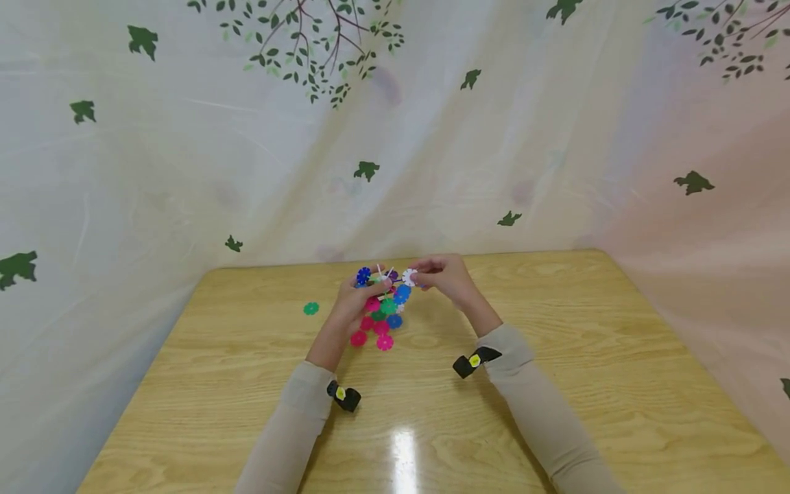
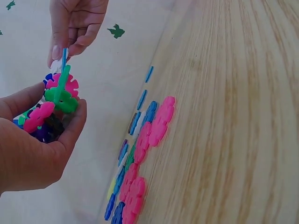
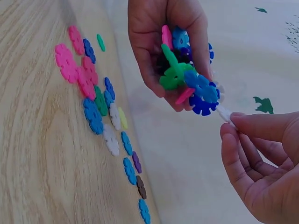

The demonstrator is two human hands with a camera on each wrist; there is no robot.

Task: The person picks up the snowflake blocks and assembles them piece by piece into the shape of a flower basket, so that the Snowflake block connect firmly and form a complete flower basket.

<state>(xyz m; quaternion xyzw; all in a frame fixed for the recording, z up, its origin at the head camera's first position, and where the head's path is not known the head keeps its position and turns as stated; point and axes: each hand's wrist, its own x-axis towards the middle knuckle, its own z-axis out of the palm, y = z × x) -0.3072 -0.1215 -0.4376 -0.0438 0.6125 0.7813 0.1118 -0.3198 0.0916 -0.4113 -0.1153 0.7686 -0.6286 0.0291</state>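
Observation:
My left hand (image 1: 353, 300) grips a cluster of interlocked plastic flower discs (image 3: 175, 77), blue, green, pink and black, raised over the far part of the table. In the right wrist view a dark blue disc (image 3: 203, 108) sits at the cluster's edge, beside a lighter blue one. With thumb and fingertips my right hand (image 1: 449, 278) pinches a white disc (image 1: 409, 277). Its rim meets the cluster at the dark blue disc in the right wrist view. The left palm and fingers hide part of the cluster.
Several loose discs lie flat on the wooden table (image 1: 247, 384) below the hands, among them pink (image 3: 65, 63), blue (image 3: 92, 115) and white (image 3: 110, 140) ones. A green disc (image 1: 311, 309) lies apart at the left. A leaf-printed cloth (image 1: 432, 171) hangs behind the table.

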